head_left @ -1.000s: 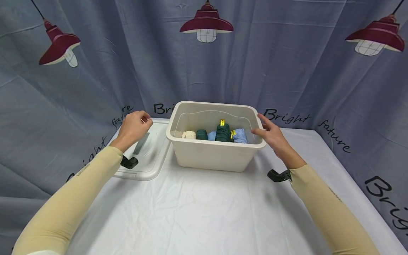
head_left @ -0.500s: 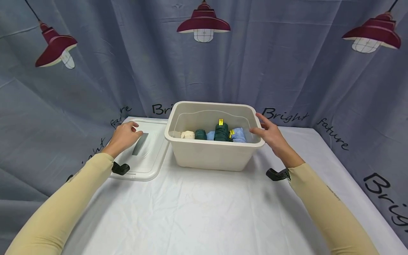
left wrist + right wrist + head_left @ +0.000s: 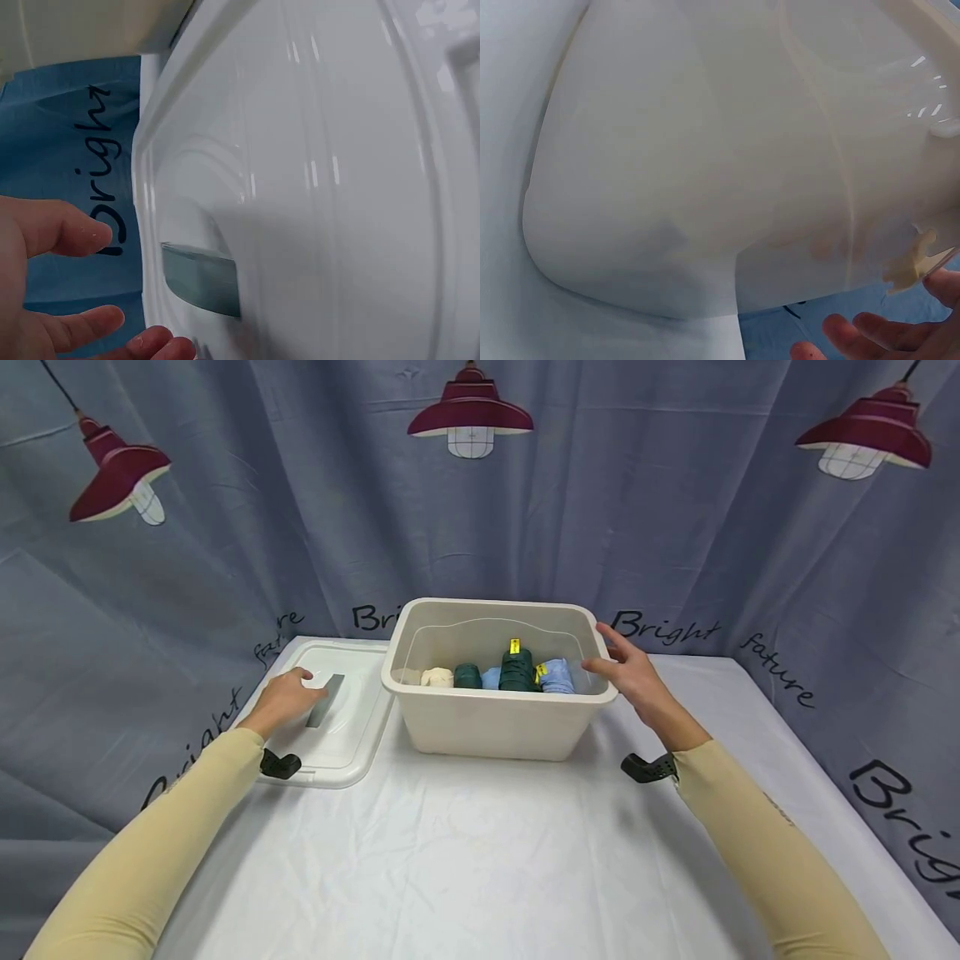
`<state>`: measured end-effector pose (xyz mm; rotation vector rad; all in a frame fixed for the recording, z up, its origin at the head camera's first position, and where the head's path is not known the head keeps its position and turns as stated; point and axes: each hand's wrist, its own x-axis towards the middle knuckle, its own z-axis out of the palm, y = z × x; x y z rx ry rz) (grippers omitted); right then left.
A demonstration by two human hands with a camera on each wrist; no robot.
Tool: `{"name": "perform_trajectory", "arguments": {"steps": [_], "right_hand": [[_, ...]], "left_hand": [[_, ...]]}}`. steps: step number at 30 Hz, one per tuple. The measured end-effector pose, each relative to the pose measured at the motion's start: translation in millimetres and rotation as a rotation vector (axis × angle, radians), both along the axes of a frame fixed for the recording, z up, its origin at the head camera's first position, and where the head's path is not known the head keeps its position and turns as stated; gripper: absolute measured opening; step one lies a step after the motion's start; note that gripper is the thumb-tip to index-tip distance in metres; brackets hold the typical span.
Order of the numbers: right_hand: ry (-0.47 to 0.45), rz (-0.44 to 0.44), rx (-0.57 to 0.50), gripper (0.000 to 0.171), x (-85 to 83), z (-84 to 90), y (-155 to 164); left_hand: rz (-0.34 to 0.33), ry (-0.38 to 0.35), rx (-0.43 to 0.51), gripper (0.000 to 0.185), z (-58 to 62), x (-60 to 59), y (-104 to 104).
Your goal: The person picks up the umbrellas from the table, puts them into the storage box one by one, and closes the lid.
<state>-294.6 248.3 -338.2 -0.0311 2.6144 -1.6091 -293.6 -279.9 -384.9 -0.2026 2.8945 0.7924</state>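
Observation:
My left hand (image 3: 283,700) is low over the white lid (image 3: 360,727), beside its grey handle (image 3: 326,700). In the left wrist view its thumb and fingers are spread apart just short of the handle (image 3: 201,279), with nothing between them. At the right end of the off-white storage bin (image 3: 487,727), my right hand (image 3: 637,685) holds the rim, thumb over the inside and fingers outside. Fingers (image 3: 885,330) show by the bin's wall (image 3: 667,150) in the right wrist view. The thumb is hidden there.
Inside the bin lie a cream bundle (image 3: 437,677), dark green wound bundles (image 3: 517,671) and light blue ones (image 3: 556,677), some with yellow tags. A white cloth covers the table (image 3: 480,852). Behind hangs a grey-blue curtain (image 3: 337,485) with printed lamps.
My left hand has moved down and left, from above the lid to beside its handle. The right hand stays at the bin's rim. The view has shifted slightly.

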Motion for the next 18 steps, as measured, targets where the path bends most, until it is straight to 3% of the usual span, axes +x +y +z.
{"name": "perform_trajectory", "arguments": {"steps": [7,18], "right_hand": [[0.008,0.002,-0.006,0.085,1.0,0.2,0.1],[0.014,-0.01,-0.018,0.085,1.6,-1.2,-0.9]], "left_hand": [[0.01,-0.03,-0.015,0.072,-10.1,-6.2,-4.3],[-0.013,-0.054,0.012,0.074,-12.5,-13.9,9.3]]}}
